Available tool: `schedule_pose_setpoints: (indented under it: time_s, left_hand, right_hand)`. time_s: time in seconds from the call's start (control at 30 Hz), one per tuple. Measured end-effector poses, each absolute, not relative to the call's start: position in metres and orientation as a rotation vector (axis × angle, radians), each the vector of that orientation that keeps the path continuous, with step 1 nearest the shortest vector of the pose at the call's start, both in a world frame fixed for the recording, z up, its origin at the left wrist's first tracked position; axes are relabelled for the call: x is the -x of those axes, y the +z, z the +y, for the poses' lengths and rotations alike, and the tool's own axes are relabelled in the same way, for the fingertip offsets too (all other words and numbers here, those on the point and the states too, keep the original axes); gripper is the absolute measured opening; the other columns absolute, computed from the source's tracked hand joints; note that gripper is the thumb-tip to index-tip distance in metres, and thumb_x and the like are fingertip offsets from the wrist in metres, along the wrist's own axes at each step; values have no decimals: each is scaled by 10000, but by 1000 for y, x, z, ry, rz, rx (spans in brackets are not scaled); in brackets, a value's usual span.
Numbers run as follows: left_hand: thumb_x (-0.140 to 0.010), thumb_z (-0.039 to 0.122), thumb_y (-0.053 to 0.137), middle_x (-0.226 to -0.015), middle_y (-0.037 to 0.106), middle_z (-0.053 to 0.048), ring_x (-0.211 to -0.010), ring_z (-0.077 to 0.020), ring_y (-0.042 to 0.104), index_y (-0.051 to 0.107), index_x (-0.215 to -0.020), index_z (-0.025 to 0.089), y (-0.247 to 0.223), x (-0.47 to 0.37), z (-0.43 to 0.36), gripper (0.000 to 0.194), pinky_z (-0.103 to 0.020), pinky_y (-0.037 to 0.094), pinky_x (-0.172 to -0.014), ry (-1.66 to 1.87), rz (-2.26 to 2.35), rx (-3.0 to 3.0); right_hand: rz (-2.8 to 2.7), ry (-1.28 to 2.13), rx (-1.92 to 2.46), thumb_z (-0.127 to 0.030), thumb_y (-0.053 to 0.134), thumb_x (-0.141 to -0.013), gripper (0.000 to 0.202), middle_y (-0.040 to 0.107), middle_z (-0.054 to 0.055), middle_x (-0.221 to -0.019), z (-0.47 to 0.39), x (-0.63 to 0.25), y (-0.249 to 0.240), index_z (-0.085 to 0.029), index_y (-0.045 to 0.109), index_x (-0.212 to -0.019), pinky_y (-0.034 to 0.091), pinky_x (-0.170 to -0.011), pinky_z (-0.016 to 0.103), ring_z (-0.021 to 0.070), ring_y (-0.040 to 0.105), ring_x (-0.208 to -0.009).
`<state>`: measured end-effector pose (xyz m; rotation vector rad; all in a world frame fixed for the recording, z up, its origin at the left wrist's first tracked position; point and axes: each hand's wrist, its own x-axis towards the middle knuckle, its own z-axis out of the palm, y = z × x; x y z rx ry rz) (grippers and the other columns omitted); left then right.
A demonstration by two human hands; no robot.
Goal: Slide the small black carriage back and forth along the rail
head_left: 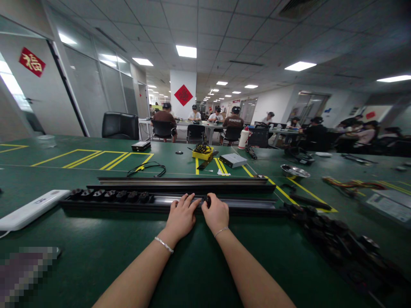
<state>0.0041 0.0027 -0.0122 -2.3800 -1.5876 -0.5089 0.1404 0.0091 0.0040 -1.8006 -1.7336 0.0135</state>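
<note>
Green desk (105,256), black rail (250,202) lying across it, row of black modules (121,196) seated in its left end. Right hand (217,215) pinching small black part (208,200) near rail's middle; left hand (181,219) loosely open, fingers spread over rail beside right.

A green table (105,244) is bearing a rail (250,210) under the grip of the right hand (217,216). Rear rails (183,181) are lying just beyond the grip, a white strip (38,207) is resting left of it, a black heap (340,231) right; farther beyond, a yellow box (201,156), bottle (244,139) and bowl (296,173) are standing
</note>
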Motion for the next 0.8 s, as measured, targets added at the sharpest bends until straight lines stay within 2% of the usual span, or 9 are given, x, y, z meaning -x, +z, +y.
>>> schedule_pose_setpoints:
  time_s: [0.8]
  left_hand:
    - [-761, 216, 447, -1397, 365, -12, -1271, -243, 293, 352, -1300, 327, -9, -5, 1, 559, -439, 295, -946, -487, -1617, 2380]
  right_hand:
    - [-1750, -24, 1816, -265, 454, -786, 278, 652, 50, -941, 12, -142, 2, -193, 542, -1040, 314, -792, 285, 162, 578, -876]
